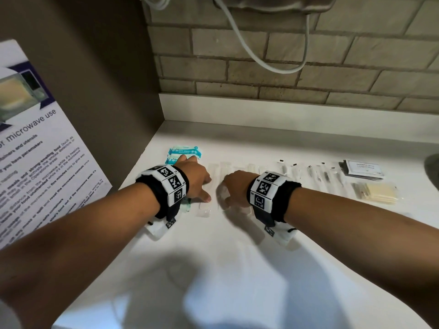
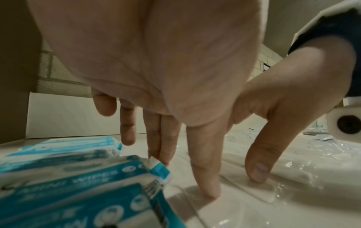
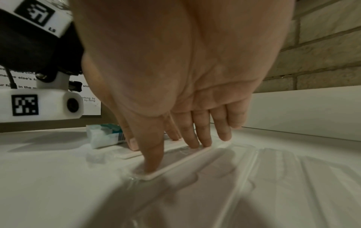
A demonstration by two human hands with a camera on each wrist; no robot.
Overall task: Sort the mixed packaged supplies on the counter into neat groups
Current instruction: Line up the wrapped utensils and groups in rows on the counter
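Both hands lie flat on the white counter (image 1: pixel 237 245) with straight fingers. My left hand (image 1: pixel 199 179) touches the blue wipes packets (image 1: pixel 183 153) with its fingertips. Its thumb (image 2: pixel 207 182) presses a clear-wrapped white packet (image 1: pixel 204 210). Just to the right, my right hand (image 1: pixel 234 189) presses its thumb (image 3: pixel 154 162) and fingers onto another clear-wrapped flat white piece (image 3: pixel 181 162). More clear-wrapped white pieces (image 1: pixel 240 168) lie in a row beyond the hands. Neither hand grips anything.
Right of the hands lie clear-wrapped items with black tips (image 1: pixel 316 174), a stack of black and white sachets (image 1: pixel 363 170) and a pale yellow packet (image 1: pixel 377 191). A brown side wall with a microwave notice (image 1: pixel 35 148) closes the left. A brick wall (image 1: pixel 285 67) stands behind.
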